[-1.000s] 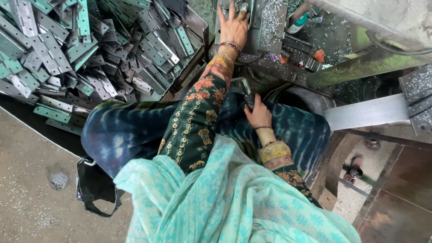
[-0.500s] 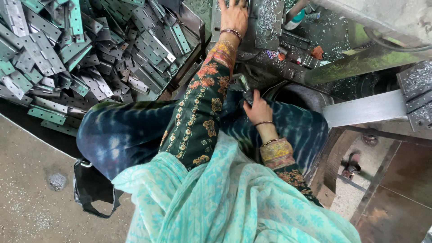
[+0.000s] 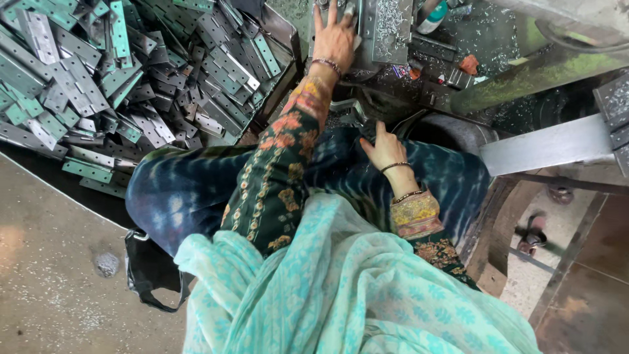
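Note:
My left hand point(image 3: 334, 40) is stretched out to the dark machine bed point(image 3: 426, 46) at the top, lying flat on it with fingers spread and nothing gripped. A grey metal plate point(image 3: 391, 26) strewn with shavings sits just right of that hand. My right hand point(image 3: 386, 152) rests on my lap on the blue patterned cloth, fingers loosely apart and empty. A small metal hinge piece point(image 3: 350, 110) lies just above its fingertips.
A big heap of grey and green metal hinge strips point(image 3: 118, 85) fills a tray at upper left. A green-stained pipe point(image 3: 524, 78) and a grey bar point(image 3: 544, 147) stand at the right. A black bag point(image 3: 147, 272) lies on the concrete floor.
My left hand has stayed stretched out on the machine bed, shifting slightly. My right hand has hardly moved on my lap.

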